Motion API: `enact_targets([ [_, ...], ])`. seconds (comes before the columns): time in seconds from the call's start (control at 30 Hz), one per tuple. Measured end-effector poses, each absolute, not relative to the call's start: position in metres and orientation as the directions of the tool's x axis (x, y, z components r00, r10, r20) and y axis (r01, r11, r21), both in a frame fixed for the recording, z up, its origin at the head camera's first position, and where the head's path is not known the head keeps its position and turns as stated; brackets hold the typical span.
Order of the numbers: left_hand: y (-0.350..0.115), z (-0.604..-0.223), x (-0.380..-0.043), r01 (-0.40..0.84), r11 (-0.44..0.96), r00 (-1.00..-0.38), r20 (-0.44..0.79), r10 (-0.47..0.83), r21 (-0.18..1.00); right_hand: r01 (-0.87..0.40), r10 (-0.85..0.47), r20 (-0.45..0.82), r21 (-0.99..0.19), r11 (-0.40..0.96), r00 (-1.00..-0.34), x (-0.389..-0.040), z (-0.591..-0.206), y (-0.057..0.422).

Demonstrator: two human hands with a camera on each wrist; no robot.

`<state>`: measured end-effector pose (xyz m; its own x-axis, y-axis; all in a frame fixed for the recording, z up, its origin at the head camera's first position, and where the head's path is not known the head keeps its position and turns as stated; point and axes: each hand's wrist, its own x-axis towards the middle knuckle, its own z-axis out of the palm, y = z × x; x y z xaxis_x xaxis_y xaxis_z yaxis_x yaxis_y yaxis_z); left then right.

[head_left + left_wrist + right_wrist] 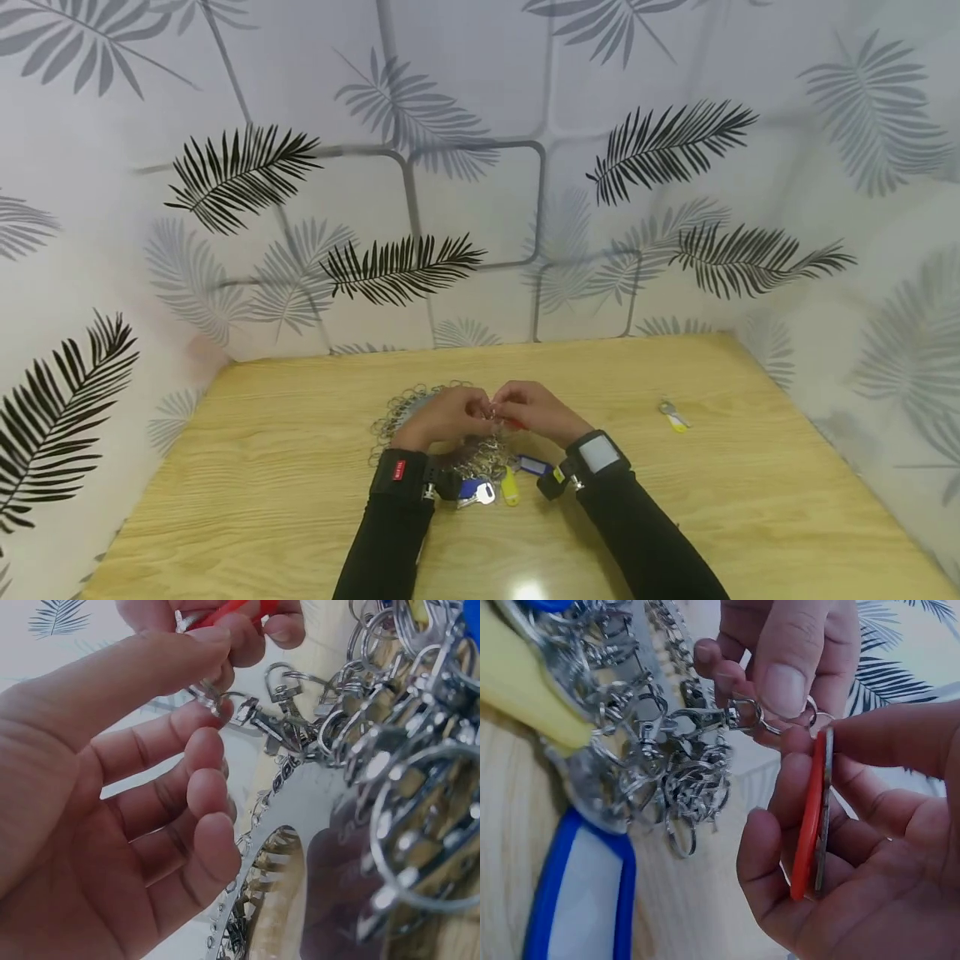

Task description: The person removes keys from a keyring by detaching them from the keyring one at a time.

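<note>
My left hand [447,414] and right hand [542,410] meet over a heap of metal rings and swivel clasps [486,457]. In the right wrist view, the left thumb and fingers pinch a small split ring [774,727], linked to a metal swivel clasp [697,718]. My right hand holds a red key tag [808,817] with a key [825,817] flat against it, its thumb and index finger close by the split ring. Below the hands lie a yellow key tag [510,487], a blue key tag [534,465] and a key [485,494].
A grey plate [300,795] with rings hung along its edge lies under and left of the heap. On the right of the wooden table [285,500] lies a key with a yellow tag [677,423]. Leaf-patterned walls [480,308] enclose the table's back and sides.
</note>
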<state>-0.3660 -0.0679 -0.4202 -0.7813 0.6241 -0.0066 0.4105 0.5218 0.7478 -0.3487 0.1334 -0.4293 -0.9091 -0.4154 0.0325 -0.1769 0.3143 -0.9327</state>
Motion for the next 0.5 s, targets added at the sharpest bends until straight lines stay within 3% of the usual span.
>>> enact_targets([
  [0.2, -0.067, -0.426, -0.371, 0.461, 0.497, -0.774, 0.059, 0.631, 0.735, -0.222, -0.384, 0.091, -0.924, 0.313, -0.919, -0.344, -0.428, 0.13],
  [0.5, -0.068, -0.43, -0.371, 0.444, 0.517, -0.802, 0.066, 0.594, 0.732, -0.23, -0.393, 0.105, -0.93, 0.287, -0.914, -0.34, -0.426, 0.126],
])
